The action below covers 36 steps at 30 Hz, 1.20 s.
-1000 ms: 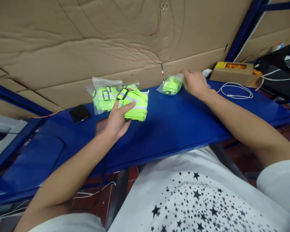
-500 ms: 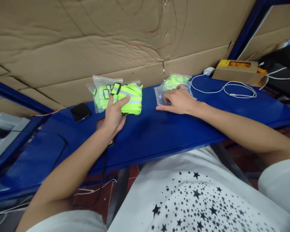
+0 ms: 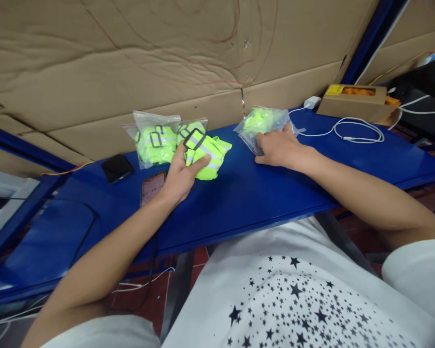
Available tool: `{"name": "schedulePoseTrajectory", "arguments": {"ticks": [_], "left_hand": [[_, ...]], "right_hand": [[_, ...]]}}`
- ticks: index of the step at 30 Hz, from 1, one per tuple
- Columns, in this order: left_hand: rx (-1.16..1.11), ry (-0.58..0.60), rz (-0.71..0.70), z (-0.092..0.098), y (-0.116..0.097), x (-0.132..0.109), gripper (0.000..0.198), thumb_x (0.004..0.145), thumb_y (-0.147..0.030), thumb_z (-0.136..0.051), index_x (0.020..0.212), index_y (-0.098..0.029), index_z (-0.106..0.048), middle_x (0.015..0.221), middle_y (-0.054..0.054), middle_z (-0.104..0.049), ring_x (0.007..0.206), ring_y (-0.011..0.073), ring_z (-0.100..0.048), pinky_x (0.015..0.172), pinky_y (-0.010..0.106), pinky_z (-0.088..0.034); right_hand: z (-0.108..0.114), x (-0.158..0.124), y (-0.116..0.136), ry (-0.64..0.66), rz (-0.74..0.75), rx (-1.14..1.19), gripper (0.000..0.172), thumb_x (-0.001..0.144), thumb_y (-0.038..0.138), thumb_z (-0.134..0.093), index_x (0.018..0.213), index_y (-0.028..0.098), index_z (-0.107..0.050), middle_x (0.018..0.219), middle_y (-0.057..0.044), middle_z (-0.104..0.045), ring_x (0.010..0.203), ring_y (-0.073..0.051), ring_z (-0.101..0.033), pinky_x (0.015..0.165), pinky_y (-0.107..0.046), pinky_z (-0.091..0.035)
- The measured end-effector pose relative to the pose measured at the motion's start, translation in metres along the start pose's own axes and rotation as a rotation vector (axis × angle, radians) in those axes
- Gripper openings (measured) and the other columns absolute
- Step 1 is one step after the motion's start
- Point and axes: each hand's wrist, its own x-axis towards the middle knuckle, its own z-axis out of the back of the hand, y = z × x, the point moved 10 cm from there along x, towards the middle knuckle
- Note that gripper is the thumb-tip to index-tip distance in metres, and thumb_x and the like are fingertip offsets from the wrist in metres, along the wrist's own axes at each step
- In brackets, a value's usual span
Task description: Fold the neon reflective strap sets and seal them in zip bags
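Observation:
A folded bundle of neon-yellow reflective straps [image 3: 213, 157] with grey stripes and a black buckle is held in my left hand [image 3: 184, 176], thumb pressed on top. My right hand [image 3: 281, 150] is on a clear zip bag [image 3: 248, 137] with neon-yellow material inside. Its fingers curl down onto the near side of the bag, and the fingertips are partly hidden. Behind my left hand lie more clear bags [image 3: 155, 118] of the same yellow straps, with black buckles showing through the plastic.
The blue table [image 3: 224, 212] meets a cardboard wall [image 3: 130, 63]. A black device [image 3: 116, 168] and a phone [image 3: 152, 187] lie at the left. Towards the right are a coiled white cable [image 3: 358, 140], a white charger [image 3: 312, 102] and a cardboard box [image 3: 353, 106] with orange contents.
My left hand has moved right with the strap bundle and tilted it, uncovering more of the phone. The right hand and its bag have shifted right, and the bag has turned slightly.

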Motion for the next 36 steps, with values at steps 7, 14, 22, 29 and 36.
{"name": "schedulePoseTrajectory", "arguments": {"ticks": [7,14,22,29,36], "left_hand": [[-0.034,0.081,0.028,-0.015,-0.003,-0.011,0.068,0.07,-0.032,-0.092,0.131,-0.025,-0.064,0.128,0.008,-0.071,0.122,0.0342,-0.068,0.104,0.05,-0.058],[0.029,0.114,-0.083,-0.013,-0.001,-0.009,0.065,0.073,-0.039,-0.091,0.13,-0.026,-0.063,0.126,0.008,-0.069,0.117,0.0299,-0.069,0.106,0.048,-0.056],[0.128,0.179,-0.12,-0.016,-0.006,-0.006,0.061,0.074,-0.041,-0.09,0.126,-0.023,-0.064,0.125,0.008,-0.07,0.121,0.0326,-0.066,0.11,0.052,-0.052],[-0.171,0.13,0.237,-0.024,0.011,-0.014,0.071,0.062,-0.03,-0.096,0.126,-0.024,-0.066,0.119,0.007,-0.076,0.113,0.0306,-0.072,0.1,0.043,-0.059],[-0.161,0.143,0.311,-0.024,0.012,-0.019,0.083,0.061,-0.027,-0.096,0.132,-0.029,-0.054,0.116,0.002,-0.074,0.099,0.0227,-0.073,0.09,0.036,-0.059]], "right_hand": [[0.003,-0.011,0.024,0.022,0.104,0.478,0.007,0.084,0.021,-0.069,0.085,0.019,-0.063,0.085,-0.006,-0.074,0.079,-0.023,-0.069,0.072,-0.032,-0.048],[-0.027,-0.019,0.045,0.283,-0.121,1.344,0.024,0.087,0.013,-0.071,0.071,0.019,-0.054,0.076,-0.002,-0.075,0.073,-0.013,-0.072,0.066,-0.022,-0.055],[-0.002,-0.01,0.031,-0.041,0.009,1.298,0.015,0.089,0.013,-0.064,0.079,0.02,-0.057,0.078,-0.001,-0.071,0.076,-0.016,-0.069,0.079,-0.032,-0.056],[0.046,-0.043,0.064,-0.342,0.556,0.565,0.012,0.102,0.025,-0.047,0.095,0.022,-0.056,0.104,-0.01,-0.065,0.098,-0.023,-0.062,0.089,-0.037,-0.049],[0.045,-0.046,0.065,-0.395,0.583,0.609,0.017,0.107,0.031,-0.044,0.099,0.022,-0.057,0.104,-0.01,-0.068,0.098,-0.023,-0.064,0.089,-0.039,-0.052]]}}
